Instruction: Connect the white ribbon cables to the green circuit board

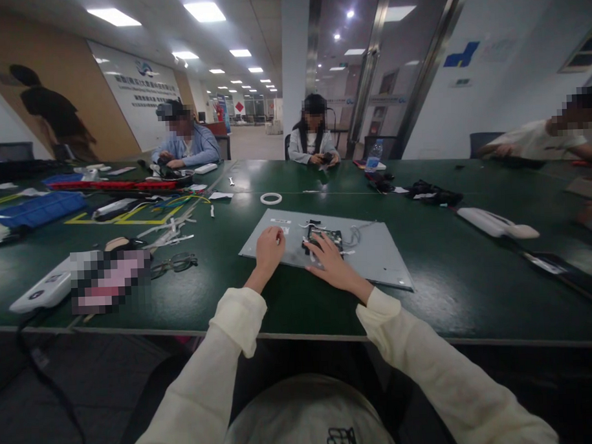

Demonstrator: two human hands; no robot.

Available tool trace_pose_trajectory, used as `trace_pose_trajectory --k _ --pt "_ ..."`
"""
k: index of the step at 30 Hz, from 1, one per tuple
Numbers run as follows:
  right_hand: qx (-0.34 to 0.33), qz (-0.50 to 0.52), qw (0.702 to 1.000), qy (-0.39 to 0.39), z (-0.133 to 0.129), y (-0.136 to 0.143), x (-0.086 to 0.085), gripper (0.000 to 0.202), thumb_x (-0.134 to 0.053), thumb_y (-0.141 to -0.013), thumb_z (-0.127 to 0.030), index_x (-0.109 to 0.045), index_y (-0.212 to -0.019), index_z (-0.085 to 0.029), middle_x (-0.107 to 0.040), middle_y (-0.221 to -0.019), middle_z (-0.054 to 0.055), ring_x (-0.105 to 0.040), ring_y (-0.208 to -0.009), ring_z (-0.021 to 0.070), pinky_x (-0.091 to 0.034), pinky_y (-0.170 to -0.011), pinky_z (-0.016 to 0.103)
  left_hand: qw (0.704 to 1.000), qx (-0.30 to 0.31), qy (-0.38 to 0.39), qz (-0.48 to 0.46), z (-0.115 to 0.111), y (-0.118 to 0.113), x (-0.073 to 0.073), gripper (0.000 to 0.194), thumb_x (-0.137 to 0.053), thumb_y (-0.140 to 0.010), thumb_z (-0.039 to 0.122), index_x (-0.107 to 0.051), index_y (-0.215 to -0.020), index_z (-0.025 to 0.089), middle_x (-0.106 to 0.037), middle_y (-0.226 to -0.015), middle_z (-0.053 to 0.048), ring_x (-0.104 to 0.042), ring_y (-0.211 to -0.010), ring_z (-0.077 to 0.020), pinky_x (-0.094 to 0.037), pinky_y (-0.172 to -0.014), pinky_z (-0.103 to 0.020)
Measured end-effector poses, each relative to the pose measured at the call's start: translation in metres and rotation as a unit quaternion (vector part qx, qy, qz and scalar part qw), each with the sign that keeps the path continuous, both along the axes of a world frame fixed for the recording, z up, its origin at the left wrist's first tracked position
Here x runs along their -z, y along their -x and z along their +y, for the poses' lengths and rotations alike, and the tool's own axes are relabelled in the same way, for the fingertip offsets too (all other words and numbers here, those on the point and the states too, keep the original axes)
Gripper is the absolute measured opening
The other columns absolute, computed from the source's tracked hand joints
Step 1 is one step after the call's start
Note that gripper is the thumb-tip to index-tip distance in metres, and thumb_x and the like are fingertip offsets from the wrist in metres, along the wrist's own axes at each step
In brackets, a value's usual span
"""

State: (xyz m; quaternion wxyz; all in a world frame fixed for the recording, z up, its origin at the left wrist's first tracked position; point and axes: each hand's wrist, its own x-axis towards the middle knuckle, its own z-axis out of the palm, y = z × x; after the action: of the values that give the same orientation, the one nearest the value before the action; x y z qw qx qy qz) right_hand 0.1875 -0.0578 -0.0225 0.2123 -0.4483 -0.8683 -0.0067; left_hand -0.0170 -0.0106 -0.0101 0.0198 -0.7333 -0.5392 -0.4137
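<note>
A flat grey panel [375, 255] lies on the green table, with a small green and black circuit board [333, 236] on its middle. My right hand [326, 256] rests over the board's left and front part, fingers spread. Over the panel's left part is my left hand [270, 249], its fingers curled together; whatever they hold, if anything, is too small to name. A thin grey cable [357, 235] lies on the panel right of the board. White labels [280, 221] show near the panel's back left edge.
A white tape ring [270, 199] lies behind the panel. Glasses [176, 265], white strips [173, 233] and a white device [55, 282] are at left, a blue tray [43, 210] farther back. Another white device [495, 223] is at right. Several people sit around the table [453, 275].
</note>
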Motion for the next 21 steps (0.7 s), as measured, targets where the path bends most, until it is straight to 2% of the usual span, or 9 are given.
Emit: trace_pose_trajectory --k 11,21 --pt "0.211 0.004 0.976 -0.046 0.046 -0.041 0.022 0.06 -0.042 -0.083 -0.049 -0.034 -0.134 -0.017 -0.02 -0.143 0.015 -0.007 -0.133 0.0343 -0.018 -0.102 0.057 1.0 0.012 0.012 -0.001 -0.011 0.0 -0.008 0.013 -0.042 -0.082 0.013 -0.054 -0.08 0.018 -0.055 -0.08 -0.004 -0.053 -0.074 -0.0152 -0.041 -0.068 -0.027" --pt "0.419 -0.019 0.907 -0.044 0.072 -0.096 0.025 0.059 -0.038 -0.084 -0.045 -0.034 -0.133 -0.013 -0.021 -0.14 0.02 -0.007 -0.13 0.039 -0.015 -0.097 0.062 0.999 0.022 0.026 -0.009 -0.011 0.0 -0.006 0.011 -0.044 -0.082 0.013 -0.053 -0.081 0.017 -0.054 -0.08 -0.002 -0.051 -0.072 -0.0136 -0.041 -0.065 -0.026"
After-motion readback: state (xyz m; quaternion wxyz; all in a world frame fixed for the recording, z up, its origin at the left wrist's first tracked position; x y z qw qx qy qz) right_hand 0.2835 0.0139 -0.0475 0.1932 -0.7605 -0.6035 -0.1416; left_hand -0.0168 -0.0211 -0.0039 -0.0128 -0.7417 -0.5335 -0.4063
